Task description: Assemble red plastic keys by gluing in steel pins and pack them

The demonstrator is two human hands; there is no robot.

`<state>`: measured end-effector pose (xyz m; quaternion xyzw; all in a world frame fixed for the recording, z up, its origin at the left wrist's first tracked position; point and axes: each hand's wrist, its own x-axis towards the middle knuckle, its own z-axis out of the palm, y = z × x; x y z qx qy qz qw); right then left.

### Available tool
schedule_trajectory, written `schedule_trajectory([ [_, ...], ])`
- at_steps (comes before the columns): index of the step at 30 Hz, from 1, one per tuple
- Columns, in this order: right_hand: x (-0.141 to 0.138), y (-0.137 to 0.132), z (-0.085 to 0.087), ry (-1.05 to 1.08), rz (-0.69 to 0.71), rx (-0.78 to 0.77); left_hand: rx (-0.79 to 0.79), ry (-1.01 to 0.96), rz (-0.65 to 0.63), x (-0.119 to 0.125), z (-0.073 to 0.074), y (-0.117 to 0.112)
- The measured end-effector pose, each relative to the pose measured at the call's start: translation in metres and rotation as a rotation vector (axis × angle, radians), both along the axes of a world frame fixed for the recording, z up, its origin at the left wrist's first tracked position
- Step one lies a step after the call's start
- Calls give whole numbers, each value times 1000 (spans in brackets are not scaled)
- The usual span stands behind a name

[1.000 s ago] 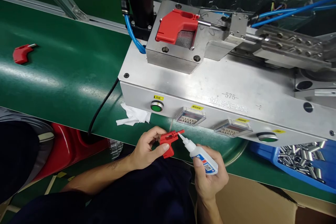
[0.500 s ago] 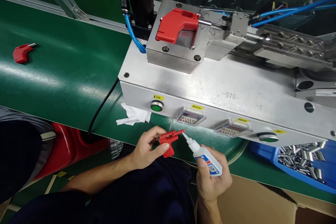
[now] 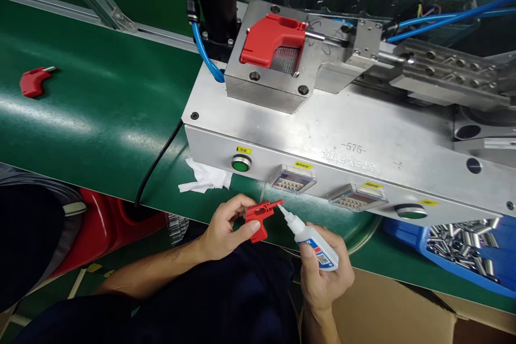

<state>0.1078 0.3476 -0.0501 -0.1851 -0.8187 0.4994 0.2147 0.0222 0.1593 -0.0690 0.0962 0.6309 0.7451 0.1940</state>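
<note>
Overall, the head view showed both of the person's hands low at the near edge of the green conveyor belt (image 3: 100, 113), in front of the metal machine housing (image 3: 363, 140). The left hand (image 3: 223, 228) pinched a small red plastic part (image 3: 260, 217) between thumb and fingers, holding it just off the belt edge with its narrow end pointing right. The right hand (image 3: 324, 279) was wrapped closed around a white glue bottle (image 3: 312, 239), which was tilted so its nozzle aimed up and left; the tip sat at, or just beside, the narrow end of the red part, and contact could not be confirmed.

On the housing front, a green push button (image 3: 241, 163) sat above a crumpled white tissue (image 3: 203, 177) lying on the belt. On top of the machine, a larger red piece (image 3: 270, 37) rested in a metal fixture block (image 3: 278, 75), with blue air hoses (image 3: 443, 19) running off to the right. A second small red part (image 3: 34, 80) lay alone on the belt, well apart to the far left. At right, a blue bin (image 3: 403, 236) held metal pins (image 3: 463, 244), beside a cardboard box (image 3: 395, 312).
</note>
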Motion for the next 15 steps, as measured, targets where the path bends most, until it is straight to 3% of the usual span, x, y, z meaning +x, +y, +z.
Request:
schedule_trajectory([
  [4, 7, 13, -10, 25, 1, -157, -11, -16, 6, -1, -1, 0],
  [8, 2, 21, -6, 7, 119, -262, -34, -55, -12, 2, 0, 0],
  [12, 3, 20, 1, -49, 167, -102, -156, -149, -14, 14, 0, -9],
  [15, 9, 21, -4, -92, 160, 72, -306, -190, -2, 12, -9, -25],
])
